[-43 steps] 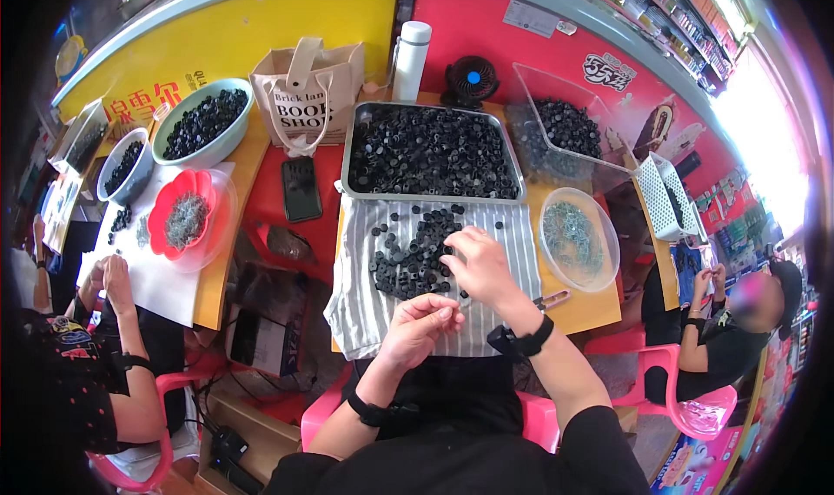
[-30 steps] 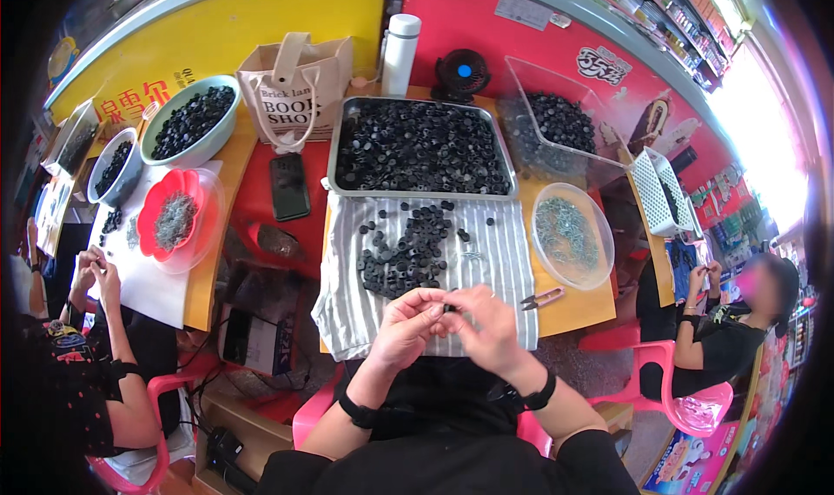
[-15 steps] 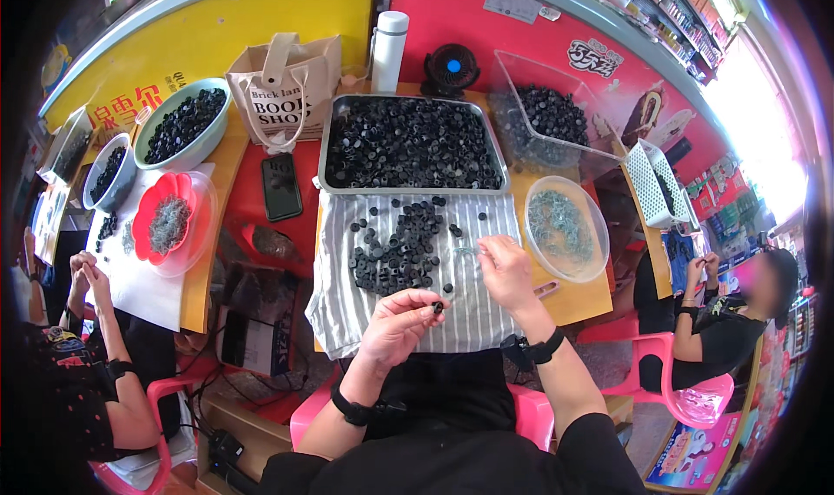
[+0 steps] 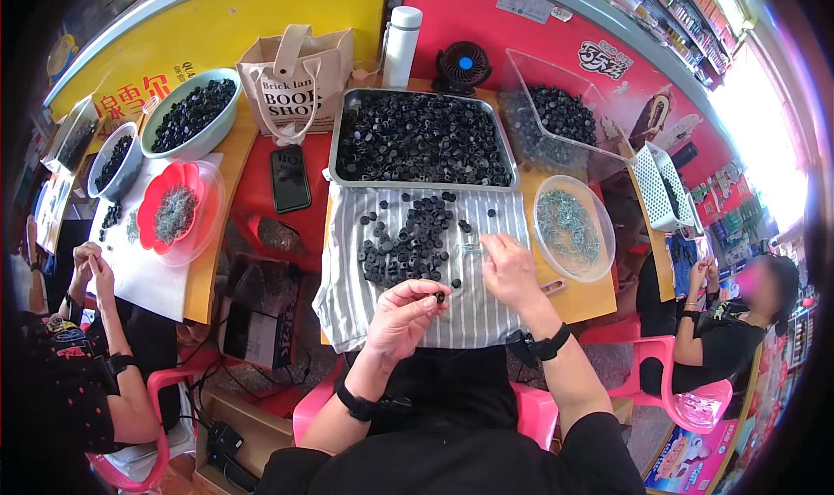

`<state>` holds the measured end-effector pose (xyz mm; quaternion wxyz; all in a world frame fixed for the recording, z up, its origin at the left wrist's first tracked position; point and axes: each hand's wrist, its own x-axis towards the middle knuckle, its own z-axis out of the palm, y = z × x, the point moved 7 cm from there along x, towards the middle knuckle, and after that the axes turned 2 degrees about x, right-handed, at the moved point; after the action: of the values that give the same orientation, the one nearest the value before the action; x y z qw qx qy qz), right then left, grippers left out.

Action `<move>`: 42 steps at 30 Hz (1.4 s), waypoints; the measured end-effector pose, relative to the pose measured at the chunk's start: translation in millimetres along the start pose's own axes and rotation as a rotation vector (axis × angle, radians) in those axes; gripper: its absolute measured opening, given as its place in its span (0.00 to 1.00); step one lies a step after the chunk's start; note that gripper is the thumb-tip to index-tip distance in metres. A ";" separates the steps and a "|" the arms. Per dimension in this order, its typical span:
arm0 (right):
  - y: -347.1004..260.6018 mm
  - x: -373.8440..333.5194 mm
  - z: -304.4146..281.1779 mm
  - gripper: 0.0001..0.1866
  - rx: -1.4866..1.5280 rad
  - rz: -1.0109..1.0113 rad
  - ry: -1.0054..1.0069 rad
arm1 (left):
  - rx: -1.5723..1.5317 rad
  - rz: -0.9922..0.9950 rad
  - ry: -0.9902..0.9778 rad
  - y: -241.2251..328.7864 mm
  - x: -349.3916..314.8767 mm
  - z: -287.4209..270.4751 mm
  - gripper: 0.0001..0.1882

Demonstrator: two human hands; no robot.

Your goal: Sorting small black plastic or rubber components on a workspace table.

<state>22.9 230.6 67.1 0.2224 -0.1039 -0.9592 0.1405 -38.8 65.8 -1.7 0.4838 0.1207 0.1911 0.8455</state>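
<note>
- Wooden tabletop [image 4: 233, 160] fills most of my view, with a yellow and red wall behind it.
- Striped grey-and-white cloth [image 4: 495, 308] lies over the near edge, right in front of me, and carries a loose heap of small black rings [image 4: 401, 243].
- Beyond the cloth I see a metal tray [image 4: 424, 139] packed with the same black rings, its near rim touching the cloth's far edge.
- To the right of the tray sits a clear plastic bin [image 4: 556, 117] holding more rings, and nearer to me a clear round bowl [image 4: 573, 227] of small pale metal pieces, just beside the cloth.
- To the left of the tray stand a paper shopping bag [image 4: 295, 78] and a black phone [image 4: 290, 179] lying flat; further left are a pale green bowl [image 4: 189, 112] of rings and a red dish [image 4: 172, 206].
- A white bottle [image 4: 401, 45] and a small black fan [image 4: 462, 66] stand at the back.
- Other people sit at either side; one person's hands [image 4: 90, 267] are raised at the left edge.
- My right hand [image 4: 511, 273] rests on the cloth, fingertips pinched on a small clear piece [image 4: 472, 246] beside the heap.
- My left hand [image 4: 401, 317] hovers over the cloth's near part, thumb and forefinger clasping one black ring [image 4: 440, 297].
</note>
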 end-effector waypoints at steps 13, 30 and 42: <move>-54.1 -17.7 4.6 0.09 0.362 -0.030 0.130 | -0.002 0.031 0.013 1.2 -0.5 -1.2 0.10; -47.9 -47.8 -11.4 0.08 0.274 0.066 0.167 | 0.011 0.016 0.009 1.0 -0.4 -0.8 0.10; -66.5 -43.5 -3.4 0.10 -0.098 -0.049 0.067 | 0.020 0.026 0.010 0.3 -0.8 -2.2 0.10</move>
<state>53.6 157.6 73.6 0.2522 -0.0956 -0.9593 0.0842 -39.4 64.5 -3.6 0.4706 0.1236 0.2003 0.8504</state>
